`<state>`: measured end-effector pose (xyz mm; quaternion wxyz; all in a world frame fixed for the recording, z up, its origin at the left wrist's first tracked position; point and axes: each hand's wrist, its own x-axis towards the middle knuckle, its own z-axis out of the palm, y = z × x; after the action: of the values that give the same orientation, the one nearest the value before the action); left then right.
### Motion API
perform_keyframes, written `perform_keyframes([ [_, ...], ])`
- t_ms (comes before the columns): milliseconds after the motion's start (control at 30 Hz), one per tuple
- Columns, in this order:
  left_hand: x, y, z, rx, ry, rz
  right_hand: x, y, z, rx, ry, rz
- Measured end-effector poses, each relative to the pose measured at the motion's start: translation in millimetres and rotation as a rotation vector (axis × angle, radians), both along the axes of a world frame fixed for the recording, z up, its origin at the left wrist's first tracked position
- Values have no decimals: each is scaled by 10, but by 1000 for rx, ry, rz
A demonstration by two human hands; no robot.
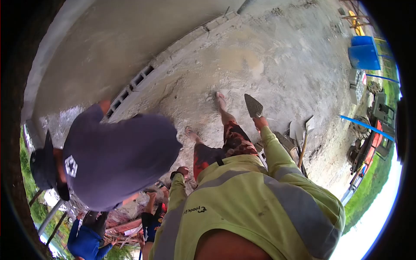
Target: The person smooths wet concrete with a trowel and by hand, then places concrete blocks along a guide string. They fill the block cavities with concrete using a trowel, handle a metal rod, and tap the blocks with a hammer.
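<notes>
My right hand is closed round the handle of a pointed trowel, whose grey blade is held out over the rough ground. Low beside my left thigh is my left hand, with a dark band at the wrist; its fingers are too dark and small to make out. Just left of it, a person in a dark shirt and black hat bends over a low hollow-block wall. That person's hand is near the blocks.
A shovel and another blade lie right of my legs. Further right are a blue barrel, concrete blocks, a blue pole and a red machine. Another person in blue and bare legs show at the lower left.
</notes>
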<state>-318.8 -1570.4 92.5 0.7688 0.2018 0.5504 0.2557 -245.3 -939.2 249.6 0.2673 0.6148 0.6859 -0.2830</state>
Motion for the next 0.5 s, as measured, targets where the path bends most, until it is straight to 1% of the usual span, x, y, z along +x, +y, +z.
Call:
perform_keyframes([
  [33, -61, 108, -44, -63, 23, 58, -65, 104, -96, 23, 5, 4],
  [100, -224, 401, -71, -163, 112, 258, -322, 364, -219, 50, 6, 5],
  [167, -387, 733, -180, -178, 242, 441, -609, 640, -306, 6, -34, 23],
  [200, -475, 841, -368, -153, 293, 518, -771, 809, -401, -24, -19, 3],
  [233, -890, 1480, 353, -308, 556, 296, -987, 1065, -567, -17, -15, 2],
  [300, -1220, 2055, 402, -175, 591, 524, -1206, 1376, -976, -3, 1, -21],
  [367, -1841, 2864, 824, -304, 792, 333, -1396, 1619, -1401, 6, -4, -37],
  [400, -2156, 3276, 1045, -374, 879, 233, -1501, 1733, -1624, 170, 47, 168],
  [467, -2662, 3727, 762, -216, 824, 423, -1719, 2061, -2152, 339, 88, 373],
  [500, -2844, 3870, 442, -72, 857, 558, -1833, 2226, -2441, 251, 55, 251],
])
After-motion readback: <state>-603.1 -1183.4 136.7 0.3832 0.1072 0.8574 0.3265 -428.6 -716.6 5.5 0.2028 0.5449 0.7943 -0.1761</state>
